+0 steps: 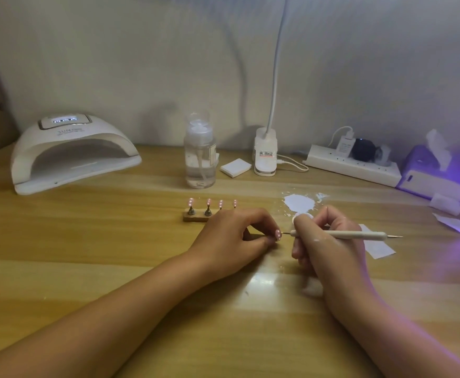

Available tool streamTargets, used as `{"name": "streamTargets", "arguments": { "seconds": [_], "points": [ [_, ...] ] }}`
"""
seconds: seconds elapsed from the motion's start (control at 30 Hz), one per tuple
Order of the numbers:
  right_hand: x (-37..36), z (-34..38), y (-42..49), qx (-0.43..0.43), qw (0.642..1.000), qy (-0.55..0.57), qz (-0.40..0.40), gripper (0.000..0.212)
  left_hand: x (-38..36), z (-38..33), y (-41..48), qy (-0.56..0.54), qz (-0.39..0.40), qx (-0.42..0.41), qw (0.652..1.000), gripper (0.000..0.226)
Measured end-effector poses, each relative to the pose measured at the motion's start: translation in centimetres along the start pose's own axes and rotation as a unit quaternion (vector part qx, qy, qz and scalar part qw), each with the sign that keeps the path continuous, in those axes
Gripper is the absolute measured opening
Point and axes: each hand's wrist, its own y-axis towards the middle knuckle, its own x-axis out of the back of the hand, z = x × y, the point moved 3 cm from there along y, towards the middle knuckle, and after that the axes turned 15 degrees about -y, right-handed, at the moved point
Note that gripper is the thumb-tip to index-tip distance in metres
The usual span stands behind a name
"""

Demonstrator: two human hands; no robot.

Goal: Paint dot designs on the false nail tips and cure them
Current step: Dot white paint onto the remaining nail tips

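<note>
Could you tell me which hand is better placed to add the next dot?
Right: the right hand grips the dotting pen, its tip beside the nail tip pinched by the left hand.

Both bare forearms reach in from the near edge of the tabletop [114,241], wrists resting on it. The left hand [231,236] pinches a small pink dotted false nail tip [278,235]; the right hand [324,241] grips a slim white dotting pen [359,235], fingers curled.

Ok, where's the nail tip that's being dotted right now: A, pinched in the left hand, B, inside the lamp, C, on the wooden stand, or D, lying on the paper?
A: the left hand pinches the pink nail tip, and the dotting pen in the right hand points at it.
</note>
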Motion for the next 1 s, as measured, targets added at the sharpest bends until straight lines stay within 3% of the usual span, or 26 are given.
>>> {"name": "streamTargets", "arguments": {
  "seconds": [1.0],
  "points": [
    [-0.55,-0.10,0.00,0.000,0.998,-0.055,0.011,0.017,0.08,0.24,0.04,0.009,-0.009,-0.008,1.000,0.012]
  ]
}}
